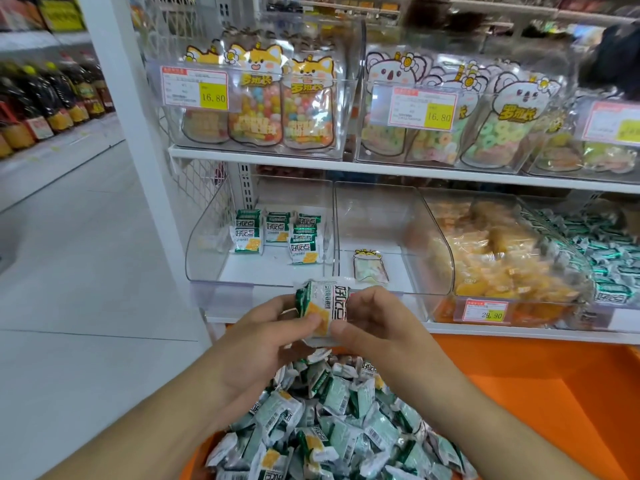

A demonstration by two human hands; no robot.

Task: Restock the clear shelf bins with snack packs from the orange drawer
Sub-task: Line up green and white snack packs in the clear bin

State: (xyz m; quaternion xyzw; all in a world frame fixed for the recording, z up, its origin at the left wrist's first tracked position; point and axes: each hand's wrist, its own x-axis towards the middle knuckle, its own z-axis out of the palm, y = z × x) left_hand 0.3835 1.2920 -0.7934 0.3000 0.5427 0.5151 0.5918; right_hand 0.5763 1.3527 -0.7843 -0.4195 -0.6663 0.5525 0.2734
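Holding a small stack of green-and-white foil snack packs (323, 308) between them, the left hand (258, 344) and the right hand (375, 329) meet just in front of the lower shelf's edge. The fingers of both hands are curled round the stack, with each thumb pressed on the front of the nearest pack, so the packs are pinched from both sides. The stack hangs above the open orange drawer (540, 403), which holds a loose heap of the same green-and-white packs (332, 424).

Just behind the hands stands the clear plastic shelf bin on the left (204, 251), with a few matching packs (277, 233) standing upright near its back. Beside it, the middle clear bin (412, 237) contains one small cartoon-printed pouch (370, 266) lying flat. To the right, another clear bin is heaped with yellow-orange wrapped snacks (498, 258), and next to it lies a pile of green wrapped pieces (602, 251). On the white shelf above (311, 162), clear bins hold fox-printed candy bags (273, 95) and koala-printed candy bags (460, 109), with yellow price tags on the front.
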